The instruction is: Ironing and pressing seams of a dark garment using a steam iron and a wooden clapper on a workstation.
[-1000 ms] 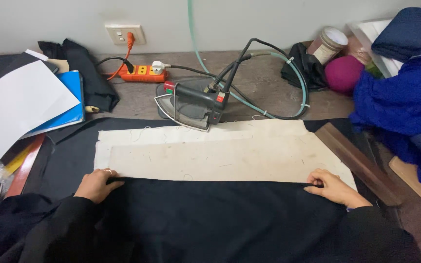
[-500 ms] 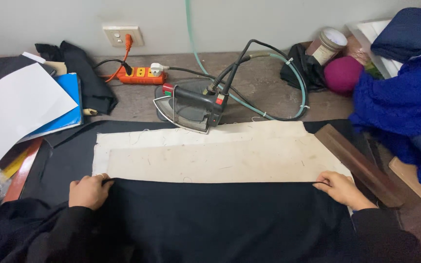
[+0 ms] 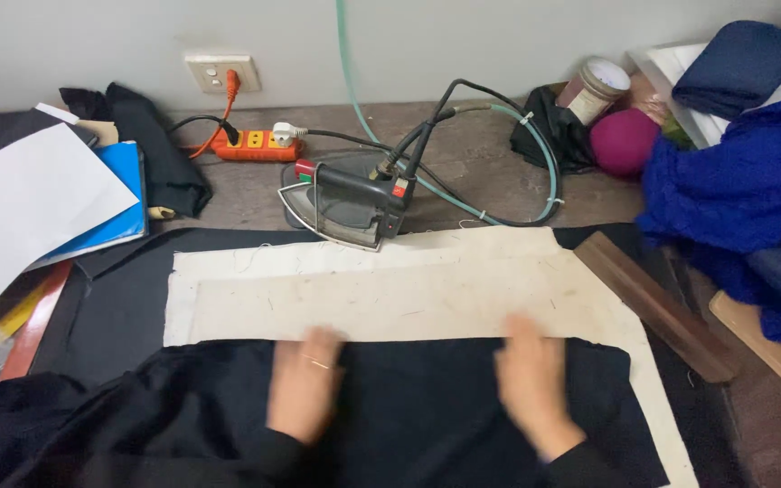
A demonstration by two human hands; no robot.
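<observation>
Both my hands have come in from the outer ends of the black fabric (image 3: 427, 407) toward its middle since a moment ago; my left hand (image 3: 305, 384) and right hand (image 3: 531, 384) now lie flat and open, palms down on the cloth, gripping nothing, both blurred with motion, which I read as smoothing the piece rather than lining up its edge. The black fabric lies on the near half of the table, its far edge straight along the cream pressing cloth (image 3: 390, 289), which stays uncovered beyond it and down the right side. Just past the cream cloth's far edge sits the iron (image 3: 345, 203), its hoses and cord looping right, so room to push away from me is short. On the right a dark wooden bar (image 3: 653, 307) lies slantwise near the cloth's corner, with blue fabric (image 3: 734, 190) heaped beyond. On the left, papers (image 3: 29, 208) and a blue folder (image 3: 110, 199) crowd the table's edge; the open room is the fabric itself
</observation>
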